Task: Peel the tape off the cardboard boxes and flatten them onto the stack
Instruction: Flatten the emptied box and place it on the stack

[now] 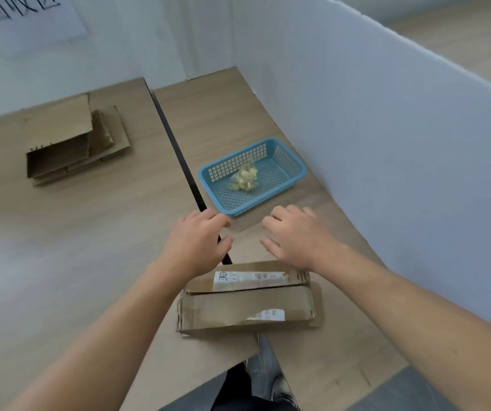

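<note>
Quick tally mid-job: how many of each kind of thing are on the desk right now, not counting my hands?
Cardboard box at the near edge: 1
Stack of flattened cardboard, far left: 1 (the number of sheets in it is unclear)
Blue basket: 1
Wad of tape in the basket: 1
Total: 4

Empty hands (248,235) above flattened box (248,301)

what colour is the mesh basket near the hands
Light blue: the basket has gridded plastic walls and holds a wad of yellowish tape. The head view shows it.
</note>
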